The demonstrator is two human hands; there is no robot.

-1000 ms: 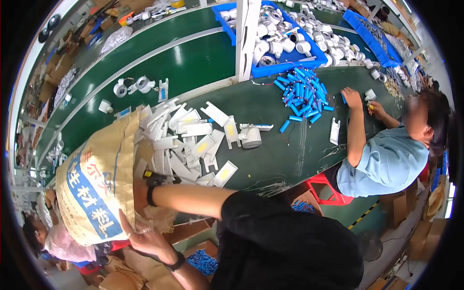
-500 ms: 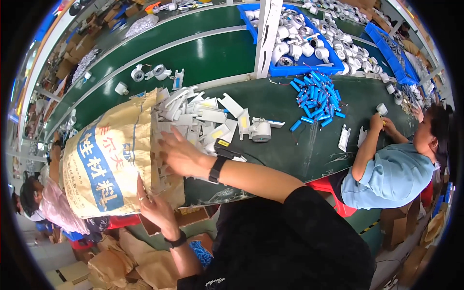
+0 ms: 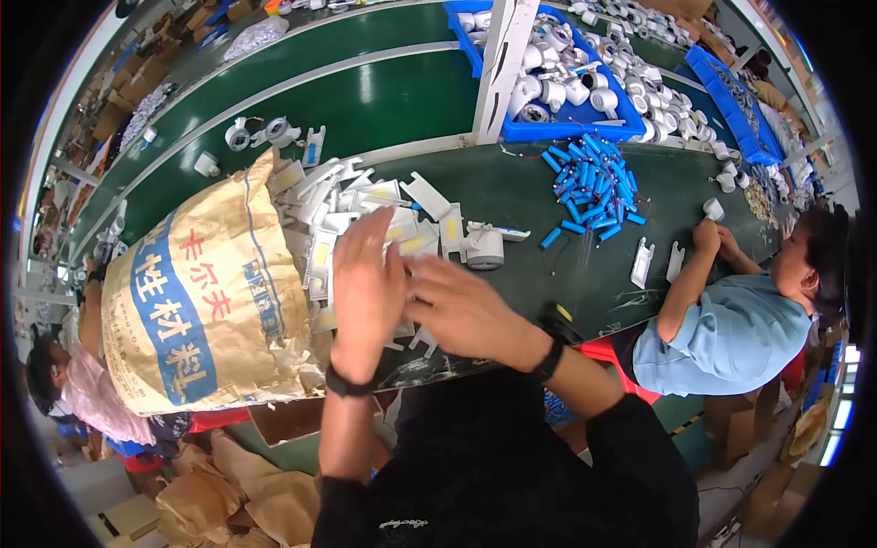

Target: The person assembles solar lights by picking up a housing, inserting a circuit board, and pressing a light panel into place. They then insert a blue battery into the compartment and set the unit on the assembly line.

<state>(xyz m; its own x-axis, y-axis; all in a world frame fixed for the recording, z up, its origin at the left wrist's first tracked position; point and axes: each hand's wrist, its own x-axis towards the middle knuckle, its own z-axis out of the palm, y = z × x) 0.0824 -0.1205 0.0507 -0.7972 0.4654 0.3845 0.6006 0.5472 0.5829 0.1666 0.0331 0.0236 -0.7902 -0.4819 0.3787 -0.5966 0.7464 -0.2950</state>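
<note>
My left hand (image 3: 370, 297) is raised at the near edge of a pile of white plastic housing pieces (image 3: 425, 196), its fingers stretched upward and slightly blurred. From the right, my right hand (image 3: 470, 315) reaches across to it, fingers extended and their tips partly hidden against the left hand. Nothing shows in either hand. Several of the pieces carry yellow patches. They spill from the mouth of a tan paper sack (image 3: 206, 310) lying on its side, left of my hands. Right of the pile sits a white round lamp head (image 3: 484, 247) with an arm attached.
Blue cylindrical batteries (image 3: 598, 187) with wires lie heaped on the dark green table (image 3: 539, 283). Behind them, a blue tray (image 3: 585, 130) full of white lamp heads stands beside a white post (image 3: 502, 73). A co-worker in a light blue shirt (image 3: 731, 333) sits at right, handling a white part.
Both hands have left the sack and come together in front of the pile, the right one moving rightward. The sack's mouth has shifted left, showing more white pieces.
</note>
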